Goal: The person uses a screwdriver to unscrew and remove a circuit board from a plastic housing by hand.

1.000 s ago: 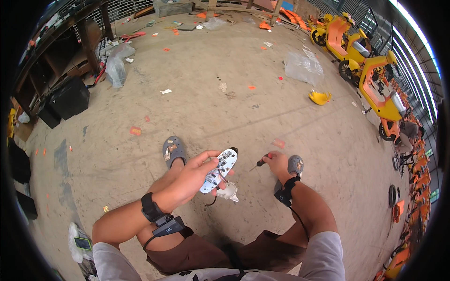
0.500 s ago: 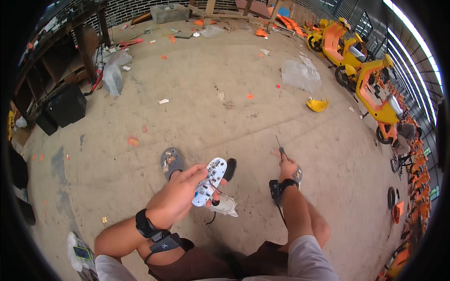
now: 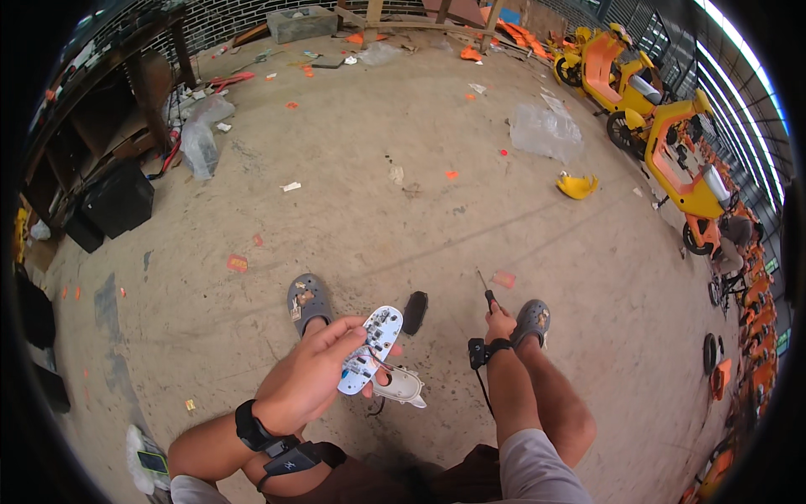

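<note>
My left hand (image 3: 315, 365) grips a white oblong circuit board (image 3: 378, 332) with small dark parts on its face, thumb on top. Below the board hangs a pale plastic housing (image 3: 403, 387) with a dark round opening; thin wires run between them, and some left fingers are hidden behind these pieces. Off to the right, my right hand (image 3: 499, 323) is wrapped round the dark handle of a screwdriver (image 3: 489, 296), its thin shaft pointing forward and slightly left. A black oblong cover (image 3: 415, 313) lies on the floor just beyond the board.
My clogged feet (image 3: 309, 301) stand either side. A yellow plastic piece (image 3: 577, 186) and clear plastic sheeting (image 3: 546, 133) lie ahead right. Yellow scooters (image 3: 684, 181) line the right, where a person (image 3: 737, 239) crouches. Black boxes (image 3: 117, 193) stand left; a phone (image 3: 153, 461) lies lower left.
My right hand with the screwdriver has come lower and slightly left, baring a red scrap on the floor. The board and housing in my left hand sit a little lower.
</note>
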Action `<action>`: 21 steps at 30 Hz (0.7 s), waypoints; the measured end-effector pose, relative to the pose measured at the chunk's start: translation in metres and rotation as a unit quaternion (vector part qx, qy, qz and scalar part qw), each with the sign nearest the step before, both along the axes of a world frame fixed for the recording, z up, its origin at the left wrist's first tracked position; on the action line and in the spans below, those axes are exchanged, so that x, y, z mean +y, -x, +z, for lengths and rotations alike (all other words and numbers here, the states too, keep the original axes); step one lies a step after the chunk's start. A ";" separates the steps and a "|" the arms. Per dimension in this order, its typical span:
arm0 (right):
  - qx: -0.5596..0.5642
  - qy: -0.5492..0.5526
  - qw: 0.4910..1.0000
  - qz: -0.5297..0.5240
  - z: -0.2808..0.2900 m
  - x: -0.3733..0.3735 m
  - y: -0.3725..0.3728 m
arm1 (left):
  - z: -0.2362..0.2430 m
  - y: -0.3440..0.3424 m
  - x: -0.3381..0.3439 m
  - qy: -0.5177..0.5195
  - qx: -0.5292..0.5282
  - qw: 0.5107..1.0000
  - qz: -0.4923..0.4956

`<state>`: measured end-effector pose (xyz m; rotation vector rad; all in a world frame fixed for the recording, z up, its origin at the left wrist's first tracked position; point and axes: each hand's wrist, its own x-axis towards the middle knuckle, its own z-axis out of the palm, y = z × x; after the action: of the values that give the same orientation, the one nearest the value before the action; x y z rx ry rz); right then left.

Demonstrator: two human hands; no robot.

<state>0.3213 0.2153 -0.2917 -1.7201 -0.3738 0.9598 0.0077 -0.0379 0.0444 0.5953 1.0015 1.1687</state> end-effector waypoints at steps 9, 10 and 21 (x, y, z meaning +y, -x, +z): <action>0.048 -0.025 0.999 0.002 0.012 0.001 0.002 | 0.004 -0.002 -0.001 0.006 0.009 1.000 -0.003; 0.049 -0.025 0.998 0.007 0.011 0.002 0.001 | 0.004 -0.002 -0.001 0.005 0.009 1.000 -0.003; 0.094 -0.040 0.991 0.084 0.065 0.002 -0.006 | -0.011 -0.002 0.015 -0.007 -0.011 1.000 0.012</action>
<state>0.3278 0.2176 -0.2267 -1.5298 -0.4311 1.2031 0.0101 -0.0233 0.0334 0.5816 0.9861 1.2022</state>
